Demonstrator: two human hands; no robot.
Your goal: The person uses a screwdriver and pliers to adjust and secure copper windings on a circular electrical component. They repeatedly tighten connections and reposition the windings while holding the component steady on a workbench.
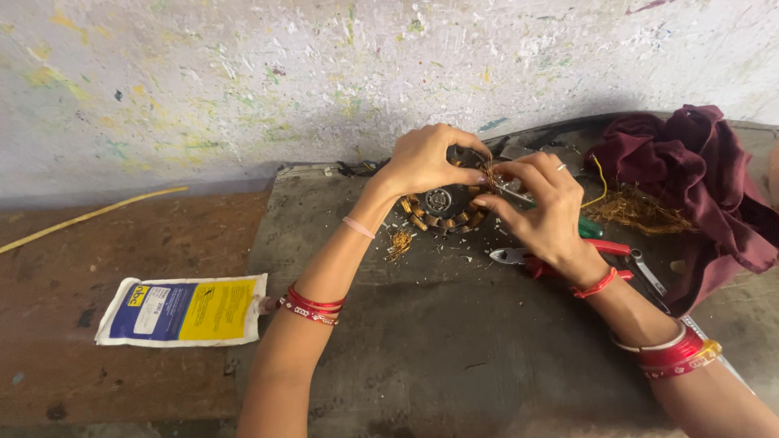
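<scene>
Both hands, left (423, 160) and right (542, 204), pinch copper wire on the stator (442, 209) near the slab's (422, 324) far edge.

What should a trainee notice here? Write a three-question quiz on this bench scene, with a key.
1. True or false: both hands, the left hand and the right hand, are at the round wound stator.
2. Which tool with red handles lies on the grey slab just under the right wrist? A) pliers B) hammer C) paintbrush
3. Fill in: the maroon cloth lies bunched at the ____ end of the slab, and the blue, yellow and white pouch lies flat beside the slab's other end.

Key: 1 true. 2 A, the pliers. 3 right.
</scene>
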